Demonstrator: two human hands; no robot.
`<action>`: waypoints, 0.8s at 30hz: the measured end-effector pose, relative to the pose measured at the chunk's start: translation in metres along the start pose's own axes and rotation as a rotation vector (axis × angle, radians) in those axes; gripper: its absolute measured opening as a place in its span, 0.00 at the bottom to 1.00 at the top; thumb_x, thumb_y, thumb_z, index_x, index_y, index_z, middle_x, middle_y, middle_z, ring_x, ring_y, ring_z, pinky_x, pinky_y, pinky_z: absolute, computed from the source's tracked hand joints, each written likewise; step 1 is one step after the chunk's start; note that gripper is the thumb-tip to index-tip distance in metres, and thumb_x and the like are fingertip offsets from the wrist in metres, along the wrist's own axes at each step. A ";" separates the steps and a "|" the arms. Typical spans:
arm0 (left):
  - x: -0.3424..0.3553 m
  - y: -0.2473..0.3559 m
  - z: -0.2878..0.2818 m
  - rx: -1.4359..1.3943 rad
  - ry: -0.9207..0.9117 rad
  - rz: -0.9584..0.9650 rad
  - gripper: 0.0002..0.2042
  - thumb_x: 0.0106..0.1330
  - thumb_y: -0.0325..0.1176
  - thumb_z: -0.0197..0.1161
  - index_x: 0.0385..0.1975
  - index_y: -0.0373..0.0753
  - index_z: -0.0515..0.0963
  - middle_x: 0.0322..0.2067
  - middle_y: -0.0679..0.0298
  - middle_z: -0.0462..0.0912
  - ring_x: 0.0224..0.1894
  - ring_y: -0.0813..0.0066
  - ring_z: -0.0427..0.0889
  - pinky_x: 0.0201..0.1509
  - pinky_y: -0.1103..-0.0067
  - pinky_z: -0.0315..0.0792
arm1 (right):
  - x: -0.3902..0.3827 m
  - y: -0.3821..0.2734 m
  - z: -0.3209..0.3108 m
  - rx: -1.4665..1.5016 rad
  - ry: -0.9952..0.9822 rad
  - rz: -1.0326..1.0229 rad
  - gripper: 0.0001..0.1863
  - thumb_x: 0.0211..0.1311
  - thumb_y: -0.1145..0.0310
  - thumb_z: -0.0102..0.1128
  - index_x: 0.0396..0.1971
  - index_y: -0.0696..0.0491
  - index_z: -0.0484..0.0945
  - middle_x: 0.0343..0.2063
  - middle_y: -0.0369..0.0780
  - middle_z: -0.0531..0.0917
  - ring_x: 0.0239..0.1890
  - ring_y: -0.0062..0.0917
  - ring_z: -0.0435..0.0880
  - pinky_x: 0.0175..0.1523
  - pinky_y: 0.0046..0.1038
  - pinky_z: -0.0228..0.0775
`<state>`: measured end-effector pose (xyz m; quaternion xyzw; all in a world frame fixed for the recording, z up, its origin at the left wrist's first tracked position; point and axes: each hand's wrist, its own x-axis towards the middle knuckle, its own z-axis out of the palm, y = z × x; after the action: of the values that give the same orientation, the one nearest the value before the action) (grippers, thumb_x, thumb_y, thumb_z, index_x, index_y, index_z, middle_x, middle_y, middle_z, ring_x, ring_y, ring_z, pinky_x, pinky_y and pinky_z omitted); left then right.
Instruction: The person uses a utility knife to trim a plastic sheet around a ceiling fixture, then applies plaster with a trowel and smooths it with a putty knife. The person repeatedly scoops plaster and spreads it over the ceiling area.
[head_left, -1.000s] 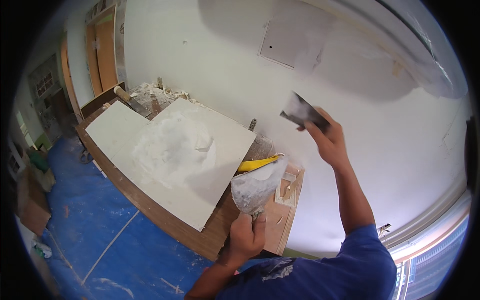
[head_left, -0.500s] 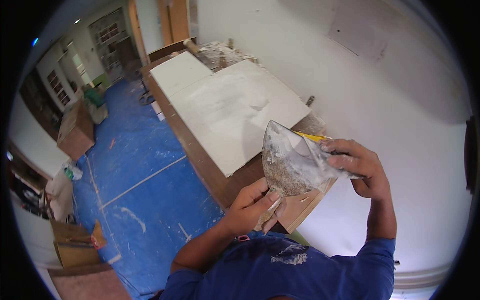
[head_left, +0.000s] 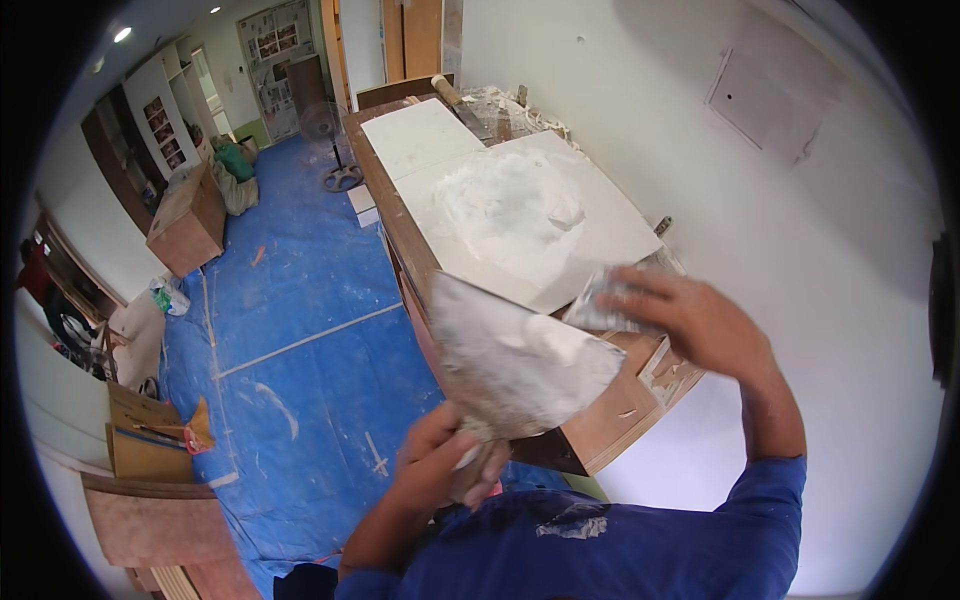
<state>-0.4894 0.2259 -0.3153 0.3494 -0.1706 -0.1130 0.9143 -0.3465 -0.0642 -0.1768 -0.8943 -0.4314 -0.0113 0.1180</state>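
Head view: left hand (head_left: 440,470) clenched on the handle of a broad plaster-coated trowel (head_left: 520,365), blade out over the workbench (head_left: 400,215) edge. Right hand (head_left: 690,320) grasps a smaller putty knife (head_left: 600,305) against the blade's far edge. A second ago that knife was up at the wall (head_left: 800,250); now it is back down, apparently reloading. Plaster heap (head_left: 510,200) sits on the white board (head_left: 590,235).

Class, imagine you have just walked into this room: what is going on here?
A person in a blue shirt is working with white plaster. The left hand grips the handle of a wide plaster-smeared trowel, held flat like a palette. The right hand brings a smaller putty knife to its far edge. Behind them, a wooden workbench carries a white board with a heap of plaster.
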 end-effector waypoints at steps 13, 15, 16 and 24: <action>0.073 -0.031 -0.041 0.584 0.383 0.703 0.14 0.81 0.29 0.43 0.59 0.27 0.66 0.45 0.47 0.83 0.45 0.59 0.87 0.64 0.61 0.76 | 0.234 0.121 0.003 -0.370 -0.228 0.298 0.36 0.51 0.88 0.46 0.61 0.49 0.81 0.50 0.48 0.87 0.51 0.45 0.85 0.55 0.41 0.77; 0.075 -0.020 -0.046 0.651 0.371 0.464 0.16 0.81 0.29 0.43 0.61 0.26 0.64 0.51 0.44 0.82 0.55 0.54 0.85 0.69 0.58 0.72 | 0.230 0.123 0.002 -0.418 -0.282 0.275 0.36 0.50 0.87 0.47 0.61 0.48 0.81 0.47 0.48 0.88 0.47 0.45 0.86 0.52 0.42 0.77; 0.078 -0.015 -0.048 0.658 0.366 0.395 0.17 0.81 0.29 0.42 0.62 0.25 0.63 0.54 0.42 0.81 0.57 0.53 0.83 0.69 0.58 0.71 | 0.226 0.118 -0.004 -0.414 -0.315 0.287 0.37 0.50 0.87 0.47 0.61 0.48 0.81 0.46 0.48 0.88 0.47 0.45 0.86 0.52 0.41 0.77; 0.080 -0.003 -0.050 0.706 0.395 0.197 0.20 0.82 0.32 0.43 0.66 0.25 0.60 0.63 0.42 0.74 0.65 0.52 0.78 0.71 0.58 0.69 | 0.140 0.058 -0.006 -0.215 -0.130 0.522 0.32 0.55 0.86 0.48 0.61 0.50 0.81 0.46 0.49 0.88 0.49 0.44 0.86 0.56 0.40 0.76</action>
<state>-0.3968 0.2277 -0.3336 0.6383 -0.0527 0.1096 0.7601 -0.2137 0.0071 -0.1655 -0.9814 -0.1895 0.0312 -0.0067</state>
